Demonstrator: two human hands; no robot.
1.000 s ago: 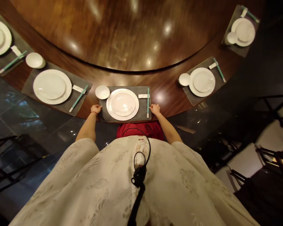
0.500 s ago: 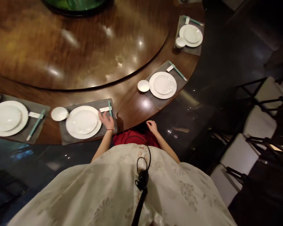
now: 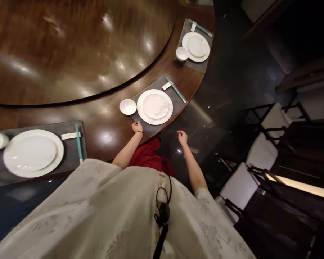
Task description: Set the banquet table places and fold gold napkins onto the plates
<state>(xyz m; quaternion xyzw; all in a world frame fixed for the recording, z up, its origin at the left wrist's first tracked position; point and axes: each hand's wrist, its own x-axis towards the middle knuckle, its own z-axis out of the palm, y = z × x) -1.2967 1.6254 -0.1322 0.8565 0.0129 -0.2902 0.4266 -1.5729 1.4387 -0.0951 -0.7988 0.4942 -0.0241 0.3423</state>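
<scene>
Round wooden table (image 3: 70, 64), near edge partly hidden by a cream garment (image 3: 102, 212). White plate (image 3: 154, 107) on grey placemat (image 3: 179, 104), white bowl (image 3: 127, 107) to its left. Left hand (image 3: 136, 127) at table edge just beside the mat, fingers pressed together; right hand (image 3: 181, 137) past the edge over dark floor (image 3: 205, 118), fingers apparently curled, empty.

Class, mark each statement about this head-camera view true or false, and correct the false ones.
1. The left hand is at the edge of the wooden table, beside a grey place mat. True.
2. The right hand grips the teal chopsticks. False: it holds nothing and is away from the table edge.
3. A small white bowl sits beside the white plate on that mat. True.
4. The teal chopsticks lie on the white plate. False: they lie on the mat beside it.
</scene>
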